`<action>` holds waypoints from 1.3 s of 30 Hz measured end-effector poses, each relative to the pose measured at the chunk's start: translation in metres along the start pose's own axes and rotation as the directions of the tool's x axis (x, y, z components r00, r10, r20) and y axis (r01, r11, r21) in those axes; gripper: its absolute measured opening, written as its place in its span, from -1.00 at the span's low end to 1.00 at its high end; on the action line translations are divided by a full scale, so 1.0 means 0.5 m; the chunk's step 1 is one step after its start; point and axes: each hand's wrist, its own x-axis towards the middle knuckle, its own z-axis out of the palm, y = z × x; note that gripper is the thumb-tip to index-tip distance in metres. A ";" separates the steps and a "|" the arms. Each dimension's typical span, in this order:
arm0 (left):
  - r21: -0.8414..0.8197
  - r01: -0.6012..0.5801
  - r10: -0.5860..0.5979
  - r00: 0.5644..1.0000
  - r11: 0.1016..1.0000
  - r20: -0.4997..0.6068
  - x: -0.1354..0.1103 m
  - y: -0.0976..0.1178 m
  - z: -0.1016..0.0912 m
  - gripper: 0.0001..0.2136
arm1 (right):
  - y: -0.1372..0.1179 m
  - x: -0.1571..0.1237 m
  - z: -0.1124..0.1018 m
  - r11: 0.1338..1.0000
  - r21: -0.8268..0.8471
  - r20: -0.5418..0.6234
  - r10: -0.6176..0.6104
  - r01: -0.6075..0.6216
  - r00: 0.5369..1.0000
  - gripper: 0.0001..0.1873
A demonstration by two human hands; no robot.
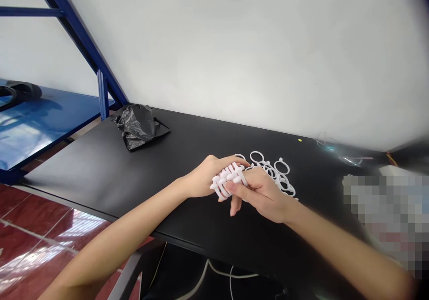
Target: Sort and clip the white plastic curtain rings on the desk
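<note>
A stack of white plastic curtain rings (pixel 225 181) is bunched between my two hands above the black table. My left hand (pixel 210 171) is closed around the stack from the left, some of its fingers hidden behind or inside the rings. From the right, my right hand (pixel 263 192) presses its thumb on the near side of the rings, with its other fingers curled beneath. Several more loose white rings (pixel 282 166) lie in a pile on the table just behind my right hand. Each has a small knob or eyelet on its rim.
A crumpled black plastic bag (pixel 139 128) lies at the table's (pixel 187 132) back left. Clear plastic wrapping (pixel 335 150) and a blurred-out item (pixel 385 219) are on the right. A blue metal frame (pixel 90 54) stands left, a white wall (pixel 234 58) behind. Cables (pixel 204 273) hang below the front edge.
</note>
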 end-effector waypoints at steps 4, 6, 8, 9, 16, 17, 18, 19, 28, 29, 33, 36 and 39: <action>-0.082 0.037 -0.041 0.998 0.996 -0.046 0.005 0.003 0.008 -0.74 | -0.007 -0.007 -0.002 0.975 -0.166 -0.010 -0.155 0.151 0.988 -0.43; -0.128 0.077 -0.084 0.995 0.989 -0.050 0.006 0.003 0.010 -0.77 | -0.009 -0.008 -0.003 0.958 -0.212 -0.017 -0.201 0.193 0.979 -0.41; -0.149 0.102 -0.108 0.994 0.984 -0.031 0.006 0.003 0.010 -0.78 | -0.010 -0.007 -0.004 0.964 -0.204 -0.022 -0.181 0.173 0.983 -0.38; -0.147 0.117 -0.121 0.993 0.982 -0.018 0.005 0.003 0.011 -0.75 | -0.011 -0.006 -0.004 0.974 -0.179 -0.018 -0.143 0.137 0.990 -0.39; -0.006 0.203 -0.202 0.970 0.979 -0.135 0.001 -0.003 0.015 -0.62 | -0.010 0.001 0.003 0.987 0.074 -0.071 0.146 -0.141 0.987 -0.84; 0.041 0.190 -0.182 0.971 0.981 -0.158 0.000 -0.005 0.015 -0.60 | -0.008 0.002 0.003 0.987 0.086 -0.102 0.144 -0.136 0.984 -0.85; 0.093 0.167 -0.147 0.972 0.982 -0.185 -0.002 -0.007 0.014 -0.59 | -0.007 0.002 0.002 0.987 0.101 -0.136 0.136 -0.123 0.981 -0.85; 0.152 0.136 -0.102 0.972 0.979 -0.212 -0.003 -0.010 0.012 -0.61 | -0.006 0.003 0.000 0.987 0.117 -0.168 0.130 -0.111 0.977 -0.86; 0.604 -0.052 0.121 0.990 0.795 -0.075 0.000 -0.030 -0.008 -0.74 | -0.004 0.009 -0.018 0.979 0.108 -0.061 0.178 -0.171 0.982 -0.68; 0.562 -0.064 0.112 0.992 0.824 -0.051 0.001 -0.028 -0.011 -0.74 | -0.003 0.008 -0.015 0.985 0.101 -0.075 0.149 -0.141 0.986 -0.68; 0.323 -0.033 0.035 0.999 0.946 0.002 0.002 -0.017 -0.015 -0.69 | -0.003 0.000 -0.007 0.999 0.014 -0.100 0.040 -0.039 0.994 -0.71; 0.195 0.069 -0.062 0.997 0.978 -0.042 0.002 -0.012 -0.012 -0.54 | -0.013 -0.006 -0.008 0.996 -0.085 -0.102 -0.033 0.024 0.994 -0.75; 0.168 0.038 -0.037 0.999 0.985 -0.010 0.003 -0.013 -0.009 -0.57 | -0.021 -0.007 -0.015 0.997 -0.080 -0.056 0.009 -0.013 0.998 -0.72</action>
